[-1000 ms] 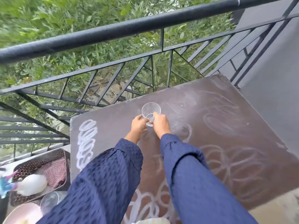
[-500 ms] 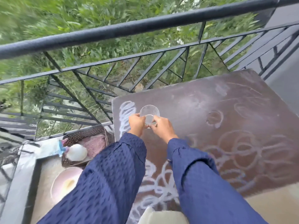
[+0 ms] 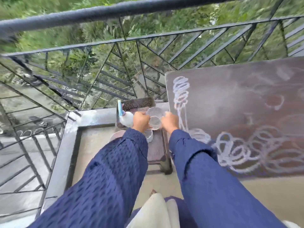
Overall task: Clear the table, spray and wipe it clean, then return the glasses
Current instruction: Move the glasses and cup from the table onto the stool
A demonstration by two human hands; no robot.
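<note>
Student: Where is the glass [image 3: 154,118] hanging?

Tutor: From opposite sides the left hand [image 3: 141,120] and the right hand [image 3: 170,121] are gripping it, holding it just left of the chalk-scribbled counter [image 3: 230,99], above a low stand [image 3: 158,150], beside the white spray bottle [image 3: 126,120].

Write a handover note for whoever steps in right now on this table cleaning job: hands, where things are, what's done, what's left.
Hands: left hand and right hand both grip one glass, held over the low stand beside the table.
Things: spray bottle lies in the tray by the left hand; a second glass seems to sit on the stand.
Done: this glass is off the table.
Left: set it down, spray and wipe off the white scribbles, return the glasses.
</note>
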